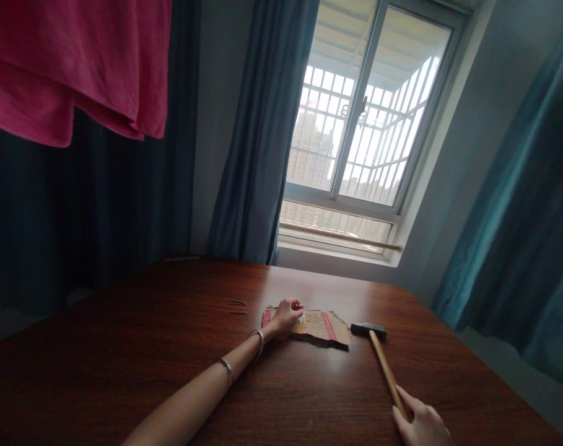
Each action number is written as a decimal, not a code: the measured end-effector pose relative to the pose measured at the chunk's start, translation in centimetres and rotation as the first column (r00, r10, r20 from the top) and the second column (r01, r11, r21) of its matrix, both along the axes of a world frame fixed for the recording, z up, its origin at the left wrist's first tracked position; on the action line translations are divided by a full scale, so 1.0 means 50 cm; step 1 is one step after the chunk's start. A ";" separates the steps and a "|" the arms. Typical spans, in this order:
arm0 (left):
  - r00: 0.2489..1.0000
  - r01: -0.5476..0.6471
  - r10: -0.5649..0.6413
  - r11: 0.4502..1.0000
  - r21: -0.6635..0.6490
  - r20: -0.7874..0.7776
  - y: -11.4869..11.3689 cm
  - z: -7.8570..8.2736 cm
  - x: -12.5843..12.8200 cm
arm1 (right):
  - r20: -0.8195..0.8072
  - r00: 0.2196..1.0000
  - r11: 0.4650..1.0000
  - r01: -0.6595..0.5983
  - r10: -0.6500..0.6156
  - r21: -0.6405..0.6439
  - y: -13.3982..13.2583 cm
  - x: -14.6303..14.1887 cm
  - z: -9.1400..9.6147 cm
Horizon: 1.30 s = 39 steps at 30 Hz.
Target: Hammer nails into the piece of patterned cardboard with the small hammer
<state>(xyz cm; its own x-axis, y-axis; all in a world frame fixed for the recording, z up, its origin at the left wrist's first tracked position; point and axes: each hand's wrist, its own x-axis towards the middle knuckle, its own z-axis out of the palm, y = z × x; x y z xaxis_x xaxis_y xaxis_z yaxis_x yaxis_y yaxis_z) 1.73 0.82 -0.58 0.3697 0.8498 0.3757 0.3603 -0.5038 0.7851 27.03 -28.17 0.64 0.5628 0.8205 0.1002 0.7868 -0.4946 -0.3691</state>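
My left hand (287,317) is over a piece of cardboard (316,325) with pink stripes and many small dark marks. Its fingers are pinched together at something small and whitish that I cannot make out. In my right hand (423,420) is the wooden handle of a hammer (384,362). The hammer's dark head rests at or just above the table, to the right of the cardboard. Left of the cardboard lie a few thin nails (238,303) on the tabletop.
The brown wooden table (170,347) fills the foreground. Behind it stand a barred window (350,124) and blue curtains (257,136). A pink cloth (100,62) hangs at the upper left. A thin pale strip (182,257) lies at the table's far left edge.
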 end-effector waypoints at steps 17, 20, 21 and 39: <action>1.000 -0.027 0.028 0.998 0.065 -0.004 -0.013 0.012 -0.003 | 0.224 0.902 0.874 -0.419 0.369 0.247 0.270 -0.176 0.105; 0.999 -0.049 0.049 0.995 0.088 0.001 -0.017 0.018 -0.004 | 0.167 0.904 0.895 -0.419 0.394 0.153 0.347 -0.192 0.085; 0.999 -0.051 0.051 0.995 0.088 0.000 -0.018 0.020 -0.004 | 0.156 0.908 0.903 -0.410 0.390 0.131 0.365 -0.194 0.075; 0.994 0.021 -0.011 0.996 0.089 -0.106 0.032 0.183 -0.100 | 0.182 0.927 0.909 -0.362 0.328 0.208 0.399 -0.183 -0.008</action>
<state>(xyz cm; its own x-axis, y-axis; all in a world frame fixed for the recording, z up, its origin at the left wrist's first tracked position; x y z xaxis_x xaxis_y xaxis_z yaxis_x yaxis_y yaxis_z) -3.26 2.40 8.55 0.4245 0.8083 0.4080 0.4302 -0.5766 0.6946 17.89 -8.23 0.25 0.2148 0.9042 0.3691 0.9444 -0.0959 -0.3146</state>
